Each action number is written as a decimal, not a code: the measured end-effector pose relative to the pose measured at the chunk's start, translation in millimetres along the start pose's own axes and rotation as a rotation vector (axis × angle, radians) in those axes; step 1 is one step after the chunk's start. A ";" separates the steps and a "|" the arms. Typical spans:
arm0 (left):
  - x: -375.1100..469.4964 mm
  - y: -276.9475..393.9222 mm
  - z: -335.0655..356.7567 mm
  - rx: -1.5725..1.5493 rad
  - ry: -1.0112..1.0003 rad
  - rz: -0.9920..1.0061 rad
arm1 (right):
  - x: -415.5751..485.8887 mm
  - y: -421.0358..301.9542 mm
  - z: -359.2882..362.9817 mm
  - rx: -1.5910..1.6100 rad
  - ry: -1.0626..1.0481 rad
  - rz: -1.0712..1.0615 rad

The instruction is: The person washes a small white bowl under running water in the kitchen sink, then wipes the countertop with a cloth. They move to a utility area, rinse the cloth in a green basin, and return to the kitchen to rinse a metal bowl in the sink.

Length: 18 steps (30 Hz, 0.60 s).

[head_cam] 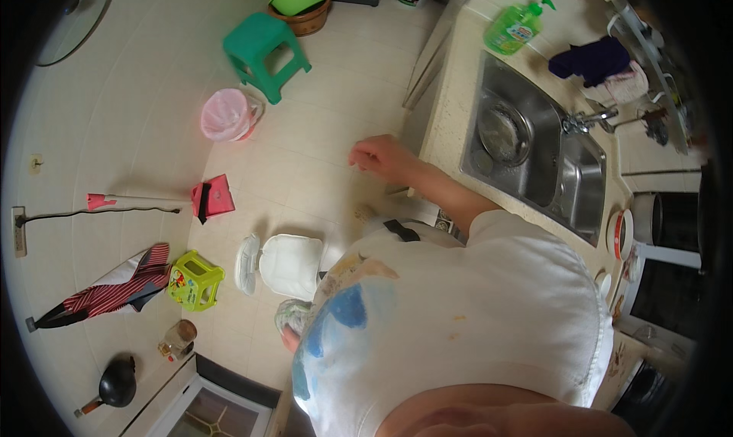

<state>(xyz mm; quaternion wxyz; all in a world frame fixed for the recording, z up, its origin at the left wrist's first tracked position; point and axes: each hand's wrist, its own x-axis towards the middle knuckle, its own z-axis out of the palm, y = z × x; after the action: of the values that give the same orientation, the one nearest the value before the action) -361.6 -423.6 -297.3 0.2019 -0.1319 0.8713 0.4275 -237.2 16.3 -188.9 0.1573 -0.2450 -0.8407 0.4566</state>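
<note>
My right hand [382, 157] is held out over the tiled floor, left of the counter edge, with nothing seen in it. Its fingers are loosely bent and a little apart. Low on the left side of my white shirt [458, 311], my left hand [291, 339] is partly hidden, only some fingers showing. Those fingers are against a crumpled whitish-green cloth or bag [293, 315]. Just above it in the picture stands a white plastic article [291, 265], with a narrower white piece [247, 264] beside it. Blue and tan colouring marks the shirt.
The counter [441, 122] on the right carries a steel double sink [550, 173] with a round metal pan [504, 133] and a green pump bottle [513, 29]. Along the wall are a green stool [264, 50], a pink-lined bin [227, 115], a red dustpan [215, 198] and a yellow-green stool [196, 281].
</note>
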 end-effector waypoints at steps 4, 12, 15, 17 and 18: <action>-6.3 21.2 4.2 -0.034 -0.066 -0.025 | 18.0 21.8 -17.2 0.052 0.036 0.115; -43.6 9.5 -6.9 -0.442 -0.139 -0.102 | 76.0 37.5 22.4 0.110 -0.223 0.051; -63.8 -21.0 -19.1 -0.469 -0.008 -0.187 | 87.2 32.3 65.9 0.070 -0.396 0.011; -70.0 -73.2 -21.9 -0.499 0.064 -0.218 | 93.1 30.6 92.6 0.016 -0.527 -0.030; -69.2 -101.7 -21.3 -0.462 0.103 -0.220 | 94.5 24.9 107.9 -0.014 -0.601 -0.044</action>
<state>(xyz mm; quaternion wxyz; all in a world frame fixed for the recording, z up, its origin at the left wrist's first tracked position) -264.6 -497.7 -323.7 0.1672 -0.2898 0.7401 0.5833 -361.7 5.8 -263.7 -0.0905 -0.0817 -0.8577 0.4995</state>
